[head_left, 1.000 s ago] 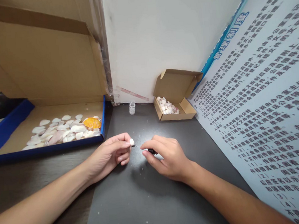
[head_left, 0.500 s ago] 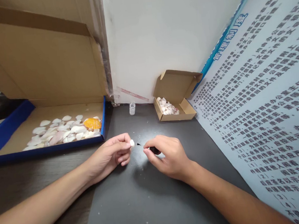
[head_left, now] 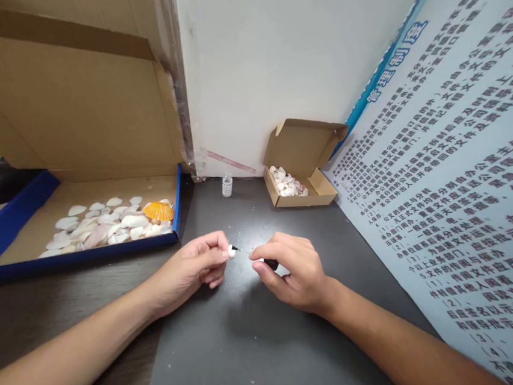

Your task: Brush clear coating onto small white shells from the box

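Note:
My left hand [head_left: 202, 261] pinches a small white shell [head_left: 231, 252] between thumb and fingertips above the dark table. Facing it, my right hand [head_left: 293, 270] is closed on the black cap of a small brush [head_left: 271, 264]. The brush's thin stem is hard to make out, but its dark tip reaches left to the shell and appears to touch it. Behind both hands stands a small clear bottle [head_left: 227, 185], uncapped, with a label on its side.
At left, an open blue-edged cardboard box [head_left: 108, 250] holds many white shells and one orange scallop shell [head_left: 158, 211]. A smaller open carton [head_left: 305, 200] with white shells sits at the back right. A printed poster [head_left: 465, 196] rises along the right side.
The brush tip has come to the shell from a small gap away. The shell has shifted slightly right and down, and my right hand has tilted a little.

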Available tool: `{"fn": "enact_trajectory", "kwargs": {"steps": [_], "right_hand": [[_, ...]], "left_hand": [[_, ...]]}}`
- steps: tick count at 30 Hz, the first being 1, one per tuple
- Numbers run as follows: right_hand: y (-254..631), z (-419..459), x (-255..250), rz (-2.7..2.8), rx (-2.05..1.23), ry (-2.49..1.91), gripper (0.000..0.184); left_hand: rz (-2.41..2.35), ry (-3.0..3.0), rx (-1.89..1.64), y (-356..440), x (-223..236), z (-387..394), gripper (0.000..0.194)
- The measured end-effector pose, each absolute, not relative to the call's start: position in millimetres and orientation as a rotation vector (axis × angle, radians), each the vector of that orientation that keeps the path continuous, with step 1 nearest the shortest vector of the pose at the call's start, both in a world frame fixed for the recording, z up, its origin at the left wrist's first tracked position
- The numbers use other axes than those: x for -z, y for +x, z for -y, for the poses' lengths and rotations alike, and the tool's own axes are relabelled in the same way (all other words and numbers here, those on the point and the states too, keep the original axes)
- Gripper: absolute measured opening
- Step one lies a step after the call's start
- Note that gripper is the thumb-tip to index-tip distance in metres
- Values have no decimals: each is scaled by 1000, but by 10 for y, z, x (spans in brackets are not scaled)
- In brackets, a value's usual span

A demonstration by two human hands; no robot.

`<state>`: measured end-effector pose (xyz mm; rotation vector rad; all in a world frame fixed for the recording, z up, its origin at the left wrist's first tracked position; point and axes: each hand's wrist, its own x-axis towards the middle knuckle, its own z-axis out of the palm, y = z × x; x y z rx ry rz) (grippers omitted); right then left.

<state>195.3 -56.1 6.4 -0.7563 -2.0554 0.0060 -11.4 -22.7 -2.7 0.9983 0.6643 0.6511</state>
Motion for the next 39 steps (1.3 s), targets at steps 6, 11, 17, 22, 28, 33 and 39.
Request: {"fn": "enact_trajectory", "kwargs": {"steps": [6,11,17,22,28,33,39], "right_hand": [[1933,548,-68,2129,-35,-804,19],[1919,550,-77,2128,-34,-826,19],[1944,572,-83,2089,-31,-746,20],[1947,566,-79,2088,-18,-759,21],[1941,551,-91,2095,3,-887,22],[1943,552,-89,2135,-25,-790,24],[1942,551,-88,2096,-7,-868,23]], "left_hand": [[-662,961,-645,-126,36,217,22],[-652,945,-652,-125,29,209,21],[-673,956,-665,-117,8,230,22],[-655,969,-655,-121,35,224,22],[-661,969,-646,-124,41,215,21],[-660,976,-648,-124,34,223,21],[-661,998,-632,-127,41,216,21]]}}
